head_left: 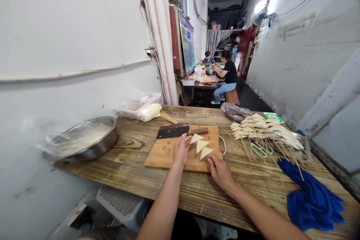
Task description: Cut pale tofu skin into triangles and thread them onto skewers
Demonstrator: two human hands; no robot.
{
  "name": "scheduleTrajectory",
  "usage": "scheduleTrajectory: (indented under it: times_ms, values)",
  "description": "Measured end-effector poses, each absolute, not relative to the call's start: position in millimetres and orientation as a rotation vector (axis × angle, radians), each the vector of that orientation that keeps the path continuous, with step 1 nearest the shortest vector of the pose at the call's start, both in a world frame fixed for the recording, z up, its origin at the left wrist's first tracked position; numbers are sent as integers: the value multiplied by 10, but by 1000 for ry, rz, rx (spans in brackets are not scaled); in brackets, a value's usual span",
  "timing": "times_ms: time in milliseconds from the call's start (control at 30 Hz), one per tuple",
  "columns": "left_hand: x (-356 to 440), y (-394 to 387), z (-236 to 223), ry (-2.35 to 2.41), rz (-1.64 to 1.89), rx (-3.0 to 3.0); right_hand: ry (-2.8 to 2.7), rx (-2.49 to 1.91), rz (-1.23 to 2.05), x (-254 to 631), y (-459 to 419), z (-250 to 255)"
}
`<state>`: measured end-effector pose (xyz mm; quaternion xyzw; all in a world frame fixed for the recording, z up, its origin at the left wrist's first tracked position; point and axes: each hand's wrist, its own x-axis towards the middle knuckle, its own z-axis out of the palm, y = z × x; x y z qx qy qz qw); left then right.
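Observation:
Three pale triangular tofu pieces (201,145) lie in a row on a wooden cutting board (163,153). My left hand (180,151) rests on the board with its fingers stretched out, the tips touching the top triangle. My right hand (221,170) sits at the board's near right corner, fingers curled toward the lowest triangle; I cannot see anything held in it. A cleaver (176,131) with a wooden handle lies along the board's far edge.
A metal basin (92,138) covered in plastic stands at left. Skewered tofu triangles (264,129) pile at right over green scissors (260,151). A blue cloth (312,195) lies near right. Two people sit at a far table (202,82).

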<state>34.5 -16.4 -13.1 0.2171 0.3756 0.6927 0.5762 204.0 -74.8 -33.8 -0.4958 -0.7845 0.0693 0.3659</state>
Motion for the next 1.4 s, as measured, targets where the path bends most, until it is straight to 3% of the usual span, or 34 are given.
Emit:
scheduleTrajectory:
  times_ms: [133,467,667,800,1033,1400]
  values:
    - [394,-149,-180,992,1702,641,-1891,-1215,320,2088,-700,-303]
    - [214,-922,-358,1234,1662,1027,-1802,-1394,218,2250,-584,-309]
    - [265,-1272,-266,1134,1521,824,-1958,-1203,288,2151,-747,-178]
    - [456,-1284,-48,769,1353,563,-2054,-1031,373,1990,-936,-123]
    - [712,-1142,4,699,1401,343,-1962,-1008,511,1830,-1043,-176]
    - [648,-965,108,697,1457,301,-1990,-1099,179,1880,-1127,-418]
